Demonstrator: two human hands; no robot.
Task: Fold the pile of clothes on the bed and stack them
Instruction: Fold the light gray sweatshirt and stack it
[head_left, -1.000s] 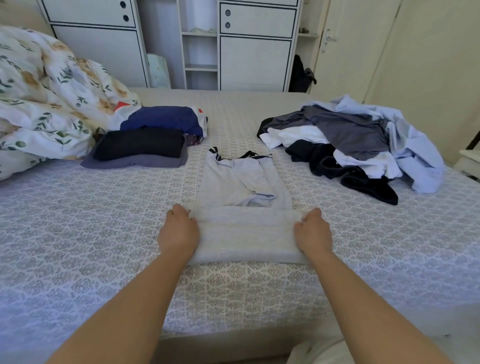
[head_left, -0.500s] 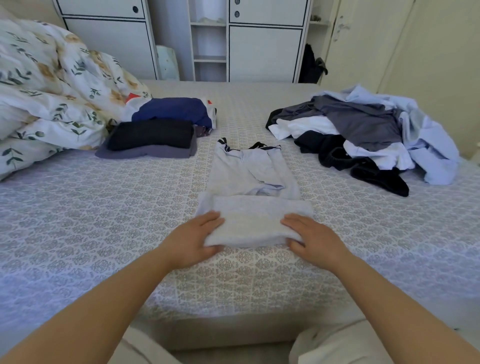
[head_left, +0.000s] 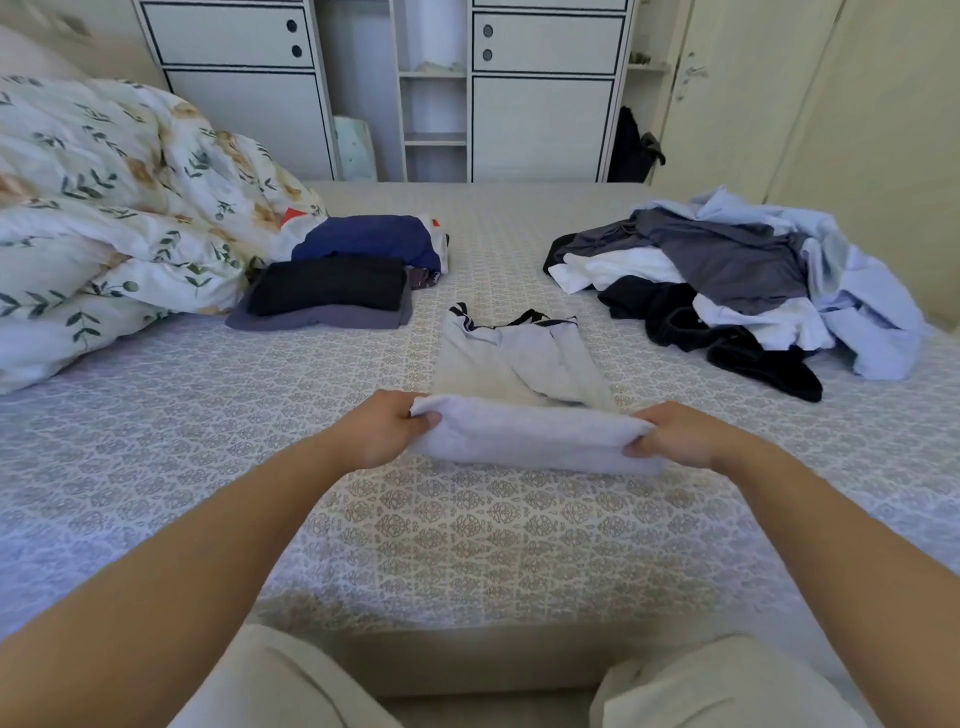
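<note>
Hands (head_left: 387, 434) round soft grey fabric roll (head_left: 530, 439)

You have one wide-angle view, worn on your head, looking forward and down across the bed (head_left: 467, 545) from its near edge, toward the cupboards (head_left: 540, 124) behind it.

A half-folded garment (head_left: 519, 374) lies at the middle of the bed (head_left: 156, 467), toward its near edge — a hand at each end of its near fold. The folded stack (head_left: 343, 286) sits behind-left beside the duvet (head_left: 114, 208); the unfolded pile (head_left: 737, 280) lies toward the right edge.
</note>
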